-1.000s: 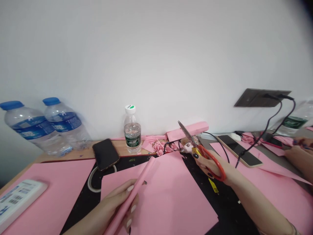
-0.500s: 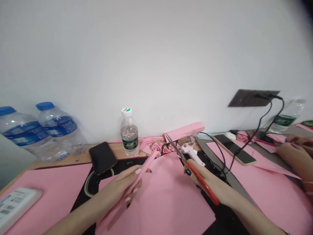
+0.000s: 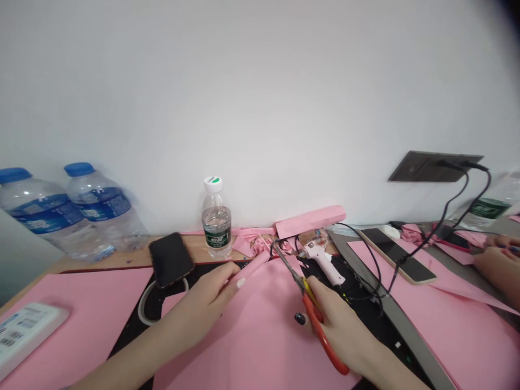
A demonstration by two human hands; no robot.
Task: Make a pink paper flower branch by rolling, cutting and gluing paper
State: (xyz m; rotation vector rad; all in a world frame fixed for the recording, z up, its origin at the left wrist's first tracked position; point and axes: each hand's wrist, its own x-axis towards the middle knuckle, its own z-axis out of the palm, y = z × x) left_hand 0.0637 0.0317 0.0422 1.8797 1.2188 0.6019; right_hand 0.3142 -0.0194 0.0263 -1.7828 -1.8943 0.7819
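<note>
My left hand point(image 3: 215, 292) is closed around a folded strip of pink paper point(image 3: 257, 263), whose end points up and to the right. In my right hand point(image 3: 335, 314) is a pair of scissors point(image 3: 306, 298) with red and yellow handles. Their blades reach up and left, with the tips close to the end of the strip; I cannot tell whether they touch. Beneath both hands lies a large pink sheet point(image 3: 260, 346). Crumpled pink scraps point(image 3: 263, 246) sit just past the strip, and a white glue gun point(image 3: 327, 262) lies right of the blades.
A water bottle point(image 3: 217, 227) stands by the wall, with a black phone point(image 3: 171, 260) and tape roll point(image 3: 146, 309) left of it. Two large bottles point(image 3: 101, 206) lean at far left. Black cables point(image 3: 447, 208) run from a wall socket point(image 3: 430, 167). Another person's hand point(image 3: 499, 265) is at right.
My left hand has turned over, its back now upward, and moved slightly up along the strip. The scissors have shifted left and down, their tips closer to the strip's end.
</note>
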